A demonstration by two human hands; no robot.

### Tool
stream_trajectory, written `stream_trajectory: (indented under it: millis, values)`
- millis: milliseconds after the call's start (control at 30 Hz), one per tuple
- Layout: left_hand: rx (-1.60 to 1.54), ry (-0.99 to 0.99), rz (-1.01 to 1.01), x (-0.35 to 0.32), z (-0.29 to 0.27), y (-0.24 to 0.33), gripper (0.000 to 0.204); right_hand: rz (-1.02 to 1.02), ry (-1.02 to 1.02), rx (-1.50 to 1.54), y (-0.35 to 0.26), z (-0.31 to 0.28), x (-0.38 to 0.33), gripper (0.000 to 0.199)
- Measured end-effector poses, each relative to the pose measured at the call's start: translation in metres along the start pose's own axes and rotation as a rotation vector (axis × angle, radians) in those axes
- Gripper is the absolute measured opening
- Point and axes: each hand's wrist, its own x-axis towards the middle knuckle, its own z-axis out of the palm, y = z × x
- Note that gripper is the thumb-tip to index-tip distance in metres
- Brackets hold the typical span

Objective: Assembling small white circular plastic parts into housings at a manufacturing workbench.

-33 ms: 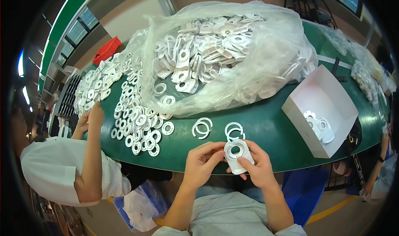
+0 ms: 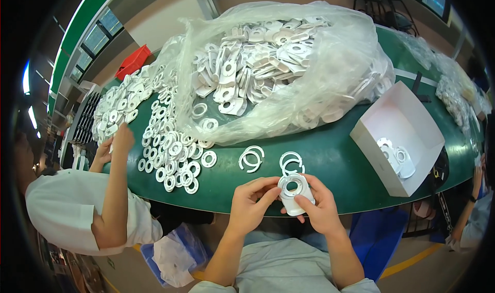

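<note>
A white plastic part with a round ring-shaped opening and a flat rounded tab is held over the table's front edge. My right hand grips its right side, with the thumb on the tab. At the ring's left rim, the closed thumb and fingertips of my left hand touch the part. Thin white open rings lie just beyond my hands. More such rings rest a little to the left of those.
A large clear plastic bag of white parts covers the table's back. Loose white rings are heaped at left, beside a co-worker's hand. On the right stands a white box with a few parts inside. A red bin sits far left.
My hands and the part stay in place. The co-worker's raised hand at left has shifted slightly.
</note>
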Motion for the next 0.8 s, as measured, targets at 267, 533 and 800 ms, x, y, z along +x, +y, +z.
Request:
stream_trajectory:
  millis: [267, 533, 800]
  values:
    - [-0.061, 0.080, 0.024, -0.004, 0.008, -0.009, 0.016, -0.057, 0.060, -0.120, 0.004, 0.005, -0.004, 0.030]
    - [0.239, 0.098, 0.257, -0.012, 0.009, -0.006, 0.018, -0.159, 0.177, -0.115, 0.017, 0.013, 0.000, 0.020]
    - [0.265, -0.009, 0.352, -0.001, 0.009, 0.005, 0.010, -0.213, 0.078, -0.407, 0.015, 0.009, -0.003, 0.027]
